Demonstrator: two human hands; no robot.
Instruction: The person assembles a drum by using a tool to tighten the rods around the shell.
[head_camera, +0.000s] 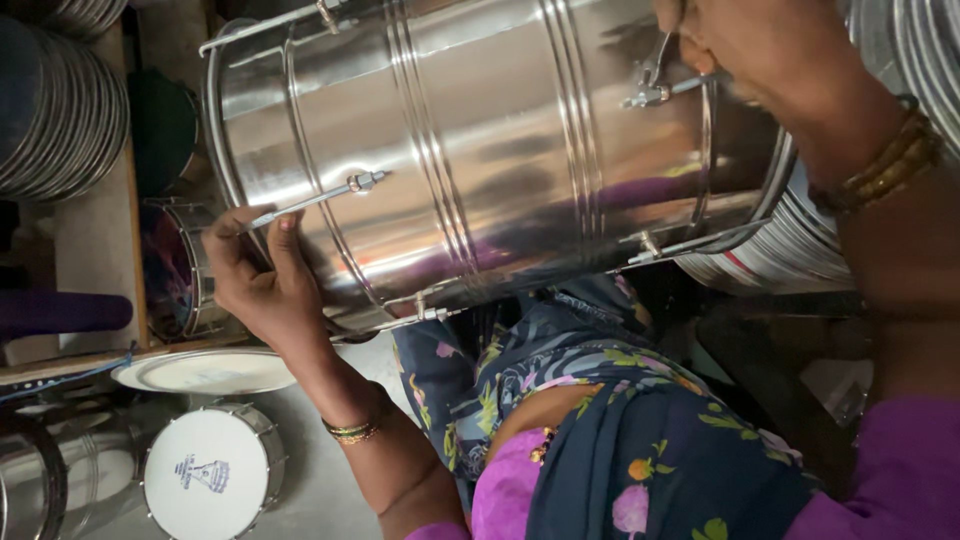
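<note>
Stacked drums (60, 100) crowded the floor (320, 470) behind. Across the lap lay the steel drum (480, 150); the left hand (255, 280) pinched its tension rod (310, 200), the right hand (760, 50) closed on a far lug (655, 85). Even, steady tightening would probably suit best.

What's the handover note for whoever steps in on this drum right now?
Left hand: pinching the end of a thin tension rod at the steel drum's near rim.
Right hand: on a rod fitting at the far end; grip unclear.
Drum lies on its side across the lap.
Done: several rods and brackets already sit along the shell.
Left: cannot tell how tight they are.
Small white-faced drum on the floor.
</note>
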